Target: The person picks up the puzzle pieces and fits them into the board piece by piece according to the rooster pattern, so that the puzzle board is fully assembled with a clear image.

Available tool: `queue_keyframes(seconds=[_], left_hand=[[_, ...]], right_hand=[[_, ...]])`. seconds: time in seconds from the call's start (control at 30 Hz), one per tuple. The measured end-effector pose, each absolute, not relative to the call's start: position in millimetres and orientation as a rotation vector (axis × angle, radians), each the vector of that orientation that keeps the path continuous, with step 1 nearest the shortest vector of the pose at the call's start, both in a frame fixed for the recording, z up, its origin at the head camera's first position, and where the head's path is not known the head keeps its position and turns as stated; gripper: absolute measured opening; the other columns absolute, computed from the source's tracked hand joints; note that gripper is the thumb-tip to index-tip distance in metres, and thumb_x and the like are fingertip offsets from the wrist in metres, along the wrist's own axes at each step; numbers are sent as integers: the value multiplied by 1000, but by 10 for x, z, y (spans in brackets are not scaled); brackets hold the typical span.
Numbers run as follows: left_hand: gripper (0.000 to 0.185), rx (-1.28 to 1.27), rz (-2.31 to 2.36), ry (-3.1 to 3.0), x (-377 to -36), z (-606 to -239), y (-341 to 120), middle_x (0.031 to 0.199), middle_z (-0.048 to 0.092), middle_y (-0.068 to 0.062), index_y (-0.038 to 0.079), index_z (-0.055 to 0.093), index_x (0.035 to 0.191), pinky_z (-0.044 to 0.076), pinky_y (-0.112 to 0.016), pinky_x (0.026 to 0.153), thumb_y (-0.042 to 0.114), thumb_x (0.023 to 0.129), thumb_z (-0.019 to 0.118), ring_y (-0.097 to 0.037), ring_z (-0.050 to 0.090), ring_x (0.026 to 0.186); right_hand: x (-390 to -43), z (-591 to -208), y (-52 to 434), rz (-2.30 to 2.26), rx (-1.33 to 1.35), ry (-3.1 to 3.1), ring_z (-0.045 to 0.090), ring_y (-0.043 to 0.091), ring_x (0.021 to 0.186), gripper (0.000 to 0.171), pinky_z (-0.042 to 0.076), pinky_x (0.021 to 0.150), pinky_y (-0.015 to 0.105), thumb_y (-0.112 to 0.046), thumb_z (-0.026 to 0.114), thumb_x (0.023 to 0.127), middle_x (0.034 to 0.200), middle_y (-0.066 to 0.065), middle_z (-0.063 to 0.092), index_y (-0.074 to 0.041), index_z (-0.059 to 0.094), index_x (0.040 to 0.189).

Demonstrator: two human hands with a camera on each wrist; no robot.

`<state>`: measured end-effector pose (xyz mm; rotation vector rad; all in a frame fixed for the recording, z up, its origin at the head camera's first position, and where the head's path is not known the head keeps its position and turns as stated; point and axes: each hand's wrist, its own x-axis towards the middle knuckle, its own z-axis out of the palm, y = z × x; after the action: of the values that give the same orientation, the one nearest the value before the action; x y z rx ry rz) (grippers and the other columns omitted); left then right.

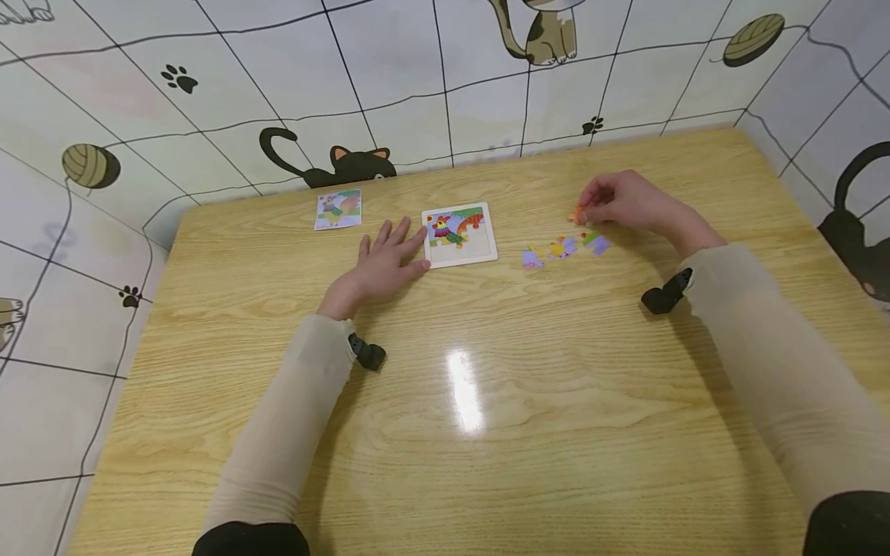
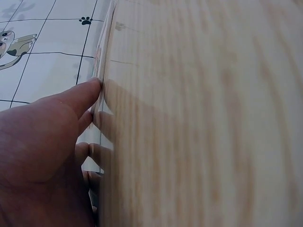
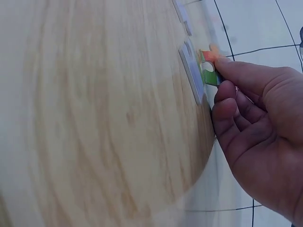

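A white-framed jigsaw board (image 1: 462, 258) lies on the table, partly filled with a colorful rooster picture along its top and left. My left hand (image 1: 385, 266) rests with fingers spread, thumb and index fingertip at the board's left edge. The left wrist view has the hand (image 2: 40, 137) low along the tabletop. My right hand (image 1: 621, 202) pinches an orange puzzle piece (image 1: 576, 215) between thumb and fingers, which partly hide it. In the right wrist view the right hand (image 3: 265, 109) is near a pale loose piece (image 3: 191, 73).
Several loose puzzle pieces (image 1: 532, 259) lie in a row between the board and my right hand. A small printed rooster card (image 1: 338, 210) is at the back left. The wooden table (image 1: 417, 455) meets a tiled, cat-patterned wall (image 1: 480, 108) at its far edge.
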<state>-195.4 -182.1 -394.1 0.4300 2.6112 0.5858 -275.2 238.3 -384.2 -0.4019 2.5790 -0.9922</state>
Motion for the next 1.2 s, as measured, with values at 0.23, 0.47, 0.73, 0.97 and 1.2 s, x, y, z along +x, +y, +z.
queue_keyframes(seconds=[0.23,0.47,0.73,0.97,1.2], left_hand=[[70,436,586,2609,-1962,-3943,-1832,172,-10,-1,27,13,166,-17,-57,117,51,108,43,-27,-20,154],[70,439,583,2607,-1957,-3933,-1821,172,-9,-2,26,13,166,-17,-58,117,51,108,43,-28,-20,155],[70,434,577,2612,-1959,-3942,-1829,172,-9,-2,26,14,166,-16,-58,118,50,108,44,-27,-19,155],[70,438,575,2616,-1961,-3946,-1836,172,-9,-2,27,14,166,-16,-58,118,51,108,44,-28,-19,155],[70,431,568,2617,-1967,-3942,-1828,172,-9,-2,27,14,166,-16,-58,118,51,108,44,-28,-19,155]], right_hand=[[-2715,-3840,2250,-1126,-418,2546,55,18,80,29,47,65,24,-14,68,99,101,10,63,0,66,125],[-2709,-3865,2054,-1266,-357,2445,62,17,77,30,54,65,24,-13,67,101,102,9,62,1,65,128],[-2698,-3882,1728,-1380,-413,2370,65,19,76,23,55,65,25,-9,65,102,103,13,67,2,66,122],[-2700,-3916,1497,-1378,-475,2343,64,19,77,21,55,66,25,-7,64,101,104,13,66,2,67,121],[-2698,-3904,1318,-1372,-474,2292,63,20,81,23,56,69,25,-8,65,101,105,12,63,1,66,122]])
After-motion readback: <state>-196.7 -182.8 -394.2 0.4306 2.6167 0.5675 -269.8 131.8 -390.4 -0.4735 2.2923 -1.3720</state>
